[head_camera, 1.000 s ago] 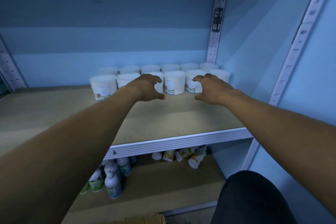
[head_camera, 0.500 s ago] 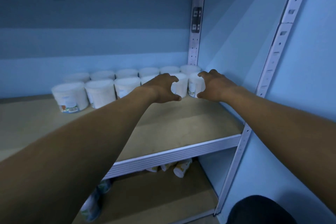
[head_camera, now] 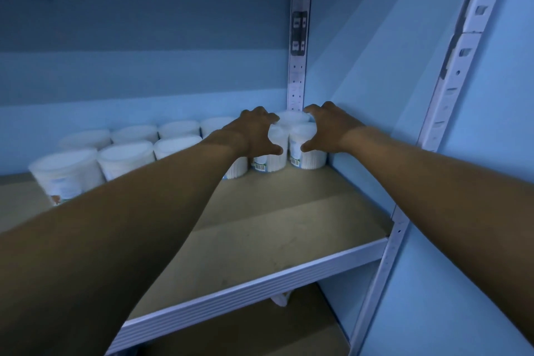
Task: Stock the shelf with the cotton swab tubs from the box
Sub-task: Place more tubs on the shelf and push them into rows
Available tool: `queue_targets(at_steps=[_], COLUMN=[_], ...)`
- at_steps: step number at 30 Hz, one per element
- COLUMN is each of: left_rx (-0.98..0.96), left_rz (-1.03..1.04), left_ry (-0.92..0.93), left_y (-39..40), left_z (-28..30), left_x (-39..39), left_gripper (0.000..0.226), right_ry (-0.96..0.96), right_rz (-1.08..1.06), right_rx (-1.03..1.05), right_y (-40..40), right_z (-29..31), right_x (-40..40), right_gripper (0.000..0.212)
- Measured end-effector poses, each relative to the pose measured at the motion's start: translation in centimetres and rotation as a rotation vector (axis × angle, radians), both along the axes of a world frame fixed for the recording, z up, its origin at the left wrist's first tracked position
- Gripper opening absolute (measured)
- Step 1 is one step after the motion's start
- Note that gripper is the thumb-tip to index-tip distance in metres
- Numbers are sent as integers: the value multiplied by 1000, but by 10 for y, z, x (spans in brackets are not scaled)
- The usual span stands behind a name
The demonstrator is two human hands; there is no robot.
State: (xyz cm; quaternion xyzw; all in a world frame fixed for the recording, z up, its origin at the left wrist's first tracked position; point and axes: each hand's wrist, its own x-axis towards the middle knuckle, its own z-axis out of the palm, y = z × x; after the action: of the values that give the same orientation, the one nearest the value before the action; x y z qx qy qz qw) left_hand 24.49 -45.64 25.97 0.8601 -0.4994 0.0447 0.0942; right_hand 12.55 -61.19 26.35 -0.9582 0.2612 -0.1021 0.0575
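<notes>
Both your arms reach deep into the back right corner of the shelf (head_camera: 260, 225), a tan board with a ribbed white front rail. Your left hand (head_camera: 251, 136) sits with its grip curled over the top and left side of one cotton swab tub (head_camera: 271, 153), thumb low against its front. Your right hand (head_camera: 329, 130) mirrors it, grip curled round the corner tub (head_camera: 306, 150), thumb at the tub's left front and fingers over the lid beside the blue side wall (head_camera: 375, 95). The two tubs stand upright and touching, barcoded labels facing you.

To the left, more white tubs run in two rows (head_camera: 127, 150) along the back wall, upright and packed close. The one nearest the left end (head_camera: 66, 173) stands slightly forward of its neighbours; that end is blurred.

A perforated white upright (head_camera: 299, 37) rises at the back corner just behind your fingers, and a second upright (head_camera: 450, 89) slants up at the shelf's front right. Below the rail, a lower shelf (head_camera: 274, 326) shows, with a small white object at its back that is too hidden to name.
</notes>
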Motion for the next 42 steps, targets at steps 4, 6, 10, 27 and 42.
queue_targets(at_steps=[4, 6, 10, 27, 42], left_rx=[23, 49, 85, 89, 92], left_rz=[15, 19, 24, 62, 52], left_ry=[-4, -2, -21, -45, -47], left_y=[-14, -18, -24, -30, -11], left_z=[-1, -2, -5, 2, 2], left_x=[10, 12, 19, 14, -16], left_gripper=[81, 80, 72, 71, 72], right_ry=[11, 23, 39, -7, 43], right_rz=[25, 39, 51, 18, -14], right_rx=[15, 10, -4, 28, 77], right_y=[-5, -7, -11, -11, 8], right_z=[-4, -6, -8, -12, -2], right_x=[14, 19, 23, 22, -10], right_gripper=[101, 99, 85, 60, 64])
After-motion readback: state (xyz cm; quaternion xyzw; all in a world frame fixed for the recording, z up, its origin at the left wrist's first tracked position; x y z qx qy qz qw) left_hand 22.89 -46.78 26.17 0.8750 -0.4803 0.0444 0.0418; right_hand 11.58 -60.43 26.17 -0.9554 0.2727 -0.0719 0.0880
